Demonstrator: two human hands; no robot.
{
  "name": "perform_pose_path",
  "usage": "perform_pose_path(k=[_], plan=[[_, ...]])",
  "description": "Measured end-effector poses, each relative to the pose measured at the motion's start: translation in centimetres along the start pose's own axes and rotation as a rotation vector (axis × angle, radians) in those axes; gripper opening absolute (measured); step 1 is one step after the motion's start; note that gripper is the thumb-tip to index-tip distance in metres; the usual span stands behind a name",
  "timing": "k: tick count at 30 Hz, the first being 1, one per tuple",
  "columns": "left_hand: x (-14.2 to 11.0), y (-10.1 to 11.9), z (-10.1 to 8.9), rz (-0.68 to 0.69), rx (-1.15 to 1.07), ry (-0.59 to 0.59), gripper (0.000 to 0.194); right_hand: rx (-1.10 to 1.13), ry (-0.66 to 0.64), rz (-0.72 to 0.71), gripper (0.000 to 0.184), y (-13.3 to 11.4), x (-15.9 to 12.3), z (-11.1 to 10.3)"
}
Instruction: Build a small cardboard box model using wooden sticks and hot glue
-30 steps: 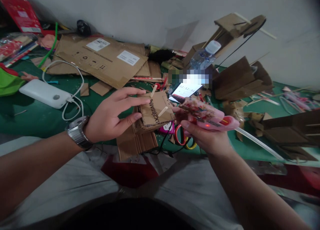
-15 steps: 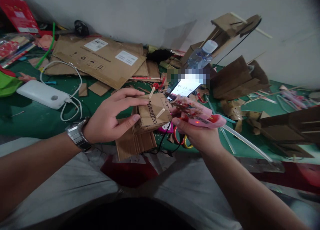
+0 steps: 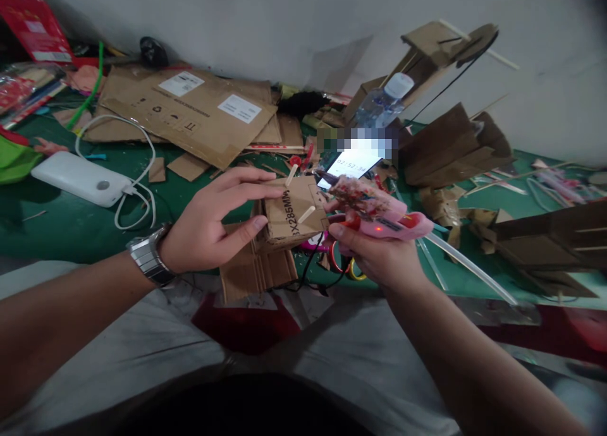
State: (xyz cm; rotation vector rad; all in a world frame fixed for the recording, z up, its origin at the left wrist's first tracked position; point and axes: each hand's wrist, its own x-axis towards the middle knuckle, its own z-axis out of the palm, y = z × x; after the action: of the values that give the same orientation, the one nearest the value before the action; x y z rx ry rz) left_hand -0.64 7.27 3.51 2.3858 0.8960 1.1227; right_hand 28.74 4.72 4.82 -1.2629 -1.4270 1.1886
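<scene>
A small cardboard box [image 3: 289, 203] with printed letters stands near the table's front edge, two wooden sticks [image 3: 306, 215] poking up from its top. My left hand [image 3: 218, 221] grips its left side, thumb on the near side and fingers over the far side. In my right hand [image 3: 374, 246] is a pink hot glue gun [image 3: 393, 224], its fouled front end pointing left beside the box's far right corner. A small light glows on the gun, and a clear glue stick [image 3: 474, 272] sticks out behind it. My right fingers are partly hidden under the gun.
A lit phone [image 3: 348, 164] and a water bottle [image 3: 384, 101] stand behind the gun. A white power bank [image 3: 78, 178] with cable lies left, before flat cardboard [image 3: 190, 114]. Cardboard structures [image 3: 455, 148] stand right. Scissors handles [image 3: 356, 268] show near the front edge.
The glue gun has shifted slightly right and down, its nozzle a little farther from the sticks. My left hand stays on the box.
</scene>
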Motion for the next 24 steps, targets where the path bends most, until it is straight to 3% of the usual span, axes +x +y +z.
perform_pose_path(k=[24], plan=[[-0.17, 0.15, -0.05, 0.001, -0.046, 0.008, 0.037, -0.048, -0.069, -0.039, 0.057, -0.77, -0.02, 0.11]])
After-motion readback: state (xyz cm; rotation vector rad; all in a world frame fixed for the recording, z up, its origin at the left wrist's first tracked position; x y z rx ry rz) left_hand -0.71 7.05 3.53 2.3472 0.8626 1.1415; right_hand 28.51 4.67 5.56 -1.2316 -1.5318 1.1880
